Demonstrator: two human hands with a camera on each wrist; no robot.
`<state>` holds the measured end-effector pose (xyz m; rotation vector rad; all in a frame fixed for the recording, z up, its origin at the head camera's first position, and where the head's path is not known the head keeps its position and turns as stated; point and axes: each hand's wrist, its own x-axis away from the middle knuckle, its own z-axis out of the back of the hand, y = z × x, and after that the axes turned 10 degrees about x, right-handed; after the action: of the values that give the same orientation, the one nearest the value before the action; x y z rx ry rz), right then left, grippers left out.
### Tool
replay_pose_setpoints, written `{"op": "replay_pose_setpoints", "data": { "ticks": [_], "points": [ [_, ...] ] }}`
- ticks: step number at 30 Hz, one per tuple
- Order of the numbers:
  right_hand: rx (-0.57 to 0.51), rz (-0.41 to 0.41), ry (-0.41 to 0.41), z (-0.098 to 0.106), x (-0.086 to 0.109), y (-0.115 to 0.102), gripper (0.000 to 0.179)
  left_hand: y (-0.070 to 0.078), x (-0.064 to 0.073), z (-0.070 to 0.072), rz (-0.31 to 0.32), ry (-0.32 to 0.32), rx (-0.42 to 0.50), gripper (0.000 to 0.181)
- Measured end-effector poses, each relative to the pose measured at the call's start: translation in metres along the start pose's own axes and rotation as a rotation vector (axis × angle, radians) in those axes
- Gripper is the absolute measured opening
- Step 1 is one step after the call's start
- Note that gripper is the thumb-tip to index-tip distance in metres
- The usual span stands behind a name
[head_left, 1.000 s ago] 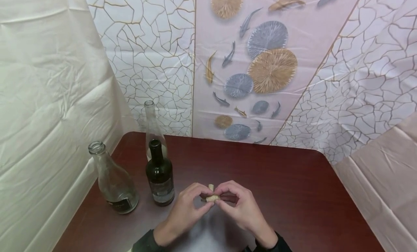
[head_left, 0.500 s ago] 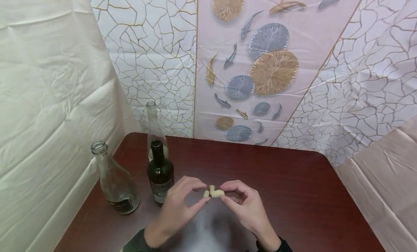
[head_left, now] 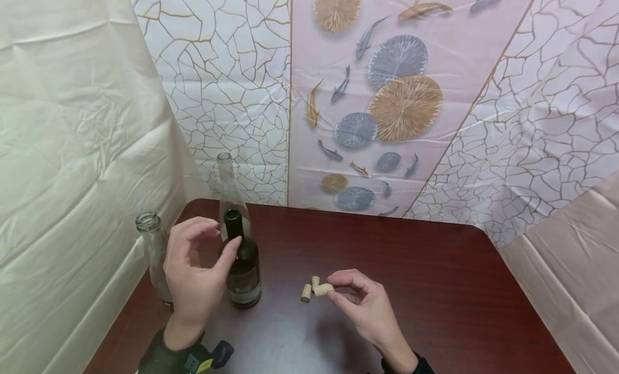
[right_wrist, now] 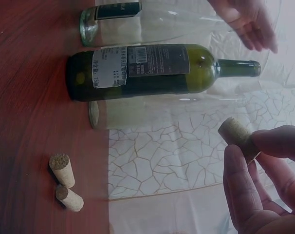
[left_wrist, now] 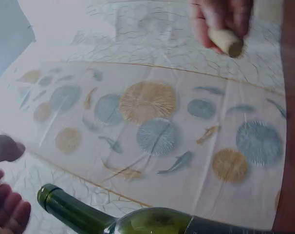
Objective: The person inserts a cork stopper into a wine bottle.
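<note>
My right hand (head_left: pixel 365 304) pinches a pale wine cork (head_left: pixel 323 290) between thumb and fingers, above the table. In the right wrist view the held cork (right_wrist: pixel 235 132) tilts, its free end pointing up and left. Two more corks (head_left: pixel 306 293) stand or lie close together on the table just left of it. My left hand (head_left: pixel 195 280) is raised beside the neck of a dark green wine bottle (head_left: pixel 244 280), thumb and fingers spread apart around a gap. In the left wrist view its fingertips are apart from the bottle neck (left_wrist: pixel 52 195). The green bottle is upright with its mouth uncorked.
One clear glass bottle (head_left: pixel 153 245) stands at the left, partly hidden by my left hand. Another clear bottle (head_left: pixel 227 180) is behind the green one. The dark red table (head_left: pixel 411 256) meets patterned cloth (head_left: pixel 242 94) at its back edge.
My left hand has left the corks and moved left and up to the green bottle's neck. My right hand stays near the same place, still pinching its cork.
</note>
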<state>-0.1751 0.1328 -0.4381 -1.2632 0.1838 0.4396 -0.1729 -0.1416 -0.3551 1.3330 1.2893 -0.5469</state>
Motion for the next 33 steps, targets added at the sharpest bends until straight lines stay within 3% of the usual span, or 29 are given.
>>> {"op": "replay_pose_setpoints", "data": {
  "ticks": [4, 11, 22, 28, 33],
  "points": [
    [0.021, -0.034, 0.008, 0.000, 0.000, 0.000, 0.021, -0.014, 0.006, 0.009, 0.193, -0.022, -0.043, 0.053],
    [0.034, -0.075, 0.035, -0.001, 0.000, 0.001, 0.020, -0.033, 0.018, 0.015, 0.374, -0.132, -0.277, 0.061],
    [0.036, -0.054, 0.043, -0.002, 0.001, 0.004, 0.018, -0.046, 0.026, 0.018, 0.457, -0.186, -0.391, 0.043],
    [0.066, 0.003, 0.022, -0.001, -0.002, 0.003, 0.019, -0.047, 0.024, 0.016, 0.464, -0.193, -0.398, 0.039],
    [0.069, -0.003, 0.015, 0.000, -0.004, 0.003, 0.019, -0.045, 0.026, 0.012, 0.470, -0.205, -0.399, 0.039]
  ]
}}
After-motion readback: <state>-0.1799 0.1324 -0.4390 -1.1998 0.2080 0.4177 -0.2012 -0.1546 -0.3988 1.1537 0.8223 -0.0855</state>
